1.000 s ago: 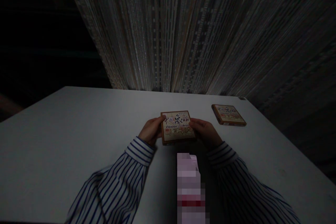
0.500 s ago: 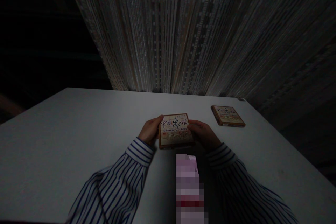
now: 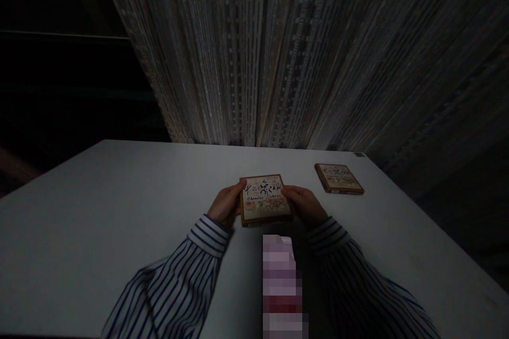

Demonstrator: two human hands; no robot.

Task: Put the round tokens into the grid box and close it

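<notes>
A flat square box printed "Chinese chess" (image 3: 263, 198) is held between both my hands just above the white table (image 3: 119, 212). My left hand (image 3: 226, 205) grips its left edge, thumb on top. Its right edge is gripped by my right hand (image 3: 303, 203), fingers curled round the side. Both sleeves are white with blue stripes.
A second box of the same kind (image 3: 338, 178) lies flat on the table at the far right. Behind the table hangs a curtain of thin strings (image 3: 298, 53). A blurred pink strip (image 3: 280, 286) hangs near my chest. The room is dark at the left.
The box in my hands has turned slightly, squaring up with me and tilting its face toward me. The view has drifted a little; the second box has not moved.
</notes>
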